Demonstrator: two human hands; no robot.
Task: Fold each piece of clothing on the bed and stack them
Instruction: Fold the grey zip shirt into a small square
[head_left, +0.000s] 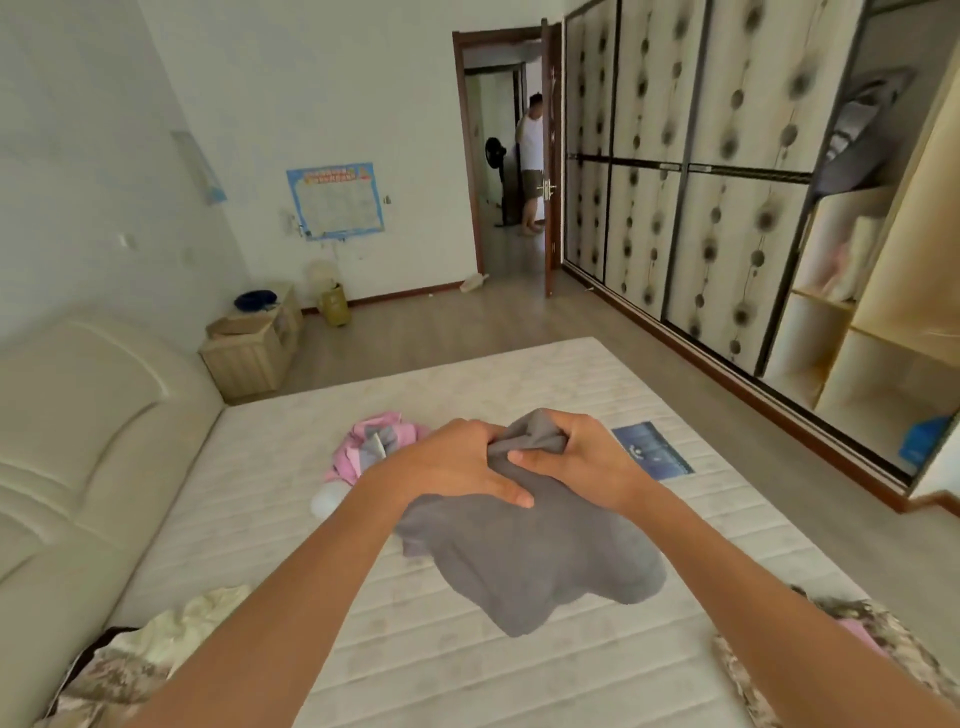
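Both hands hold a soft grey knit garment (524, 561) up over the middle of the quilted white mattress of the bed (467, 670). The left hand (457, 462) has its fingers curled into a bunched upper edge of the cloth, thumb laid along the fabric. The right hand (576, 457) pinches the same bunch from the other side, thumb on top and fingers wrapped behind. The two hands are touching or nearly so, and the rest of the garment hangs crumpled below them, clear of the mattress.

Judging by this, the step in hand is the start of folding this piece: it has been picked up but not yet opened out. The next move would call for the hands to part along an edge, find the shoulders or waistband, shake the cloth flat and lay it on the mattress to fold.

Taking the grey garment as landmark: beyond it and to the left lies a crumpled pink and grey garment (374, 441), unfolded. Nearer the person, to the left, sits a pale yellow cloth (197, 618) on camouflage-patterned fabric (109, 680); more camouflage-patterned fabric (810, 660) lies near right. No folded stack shows.

Beyond it to the right, a dark blue printed label (652, 449) on the mattress carries marks too small to read. The blue-bordered wall chart (336, 200) is likewise illegible.
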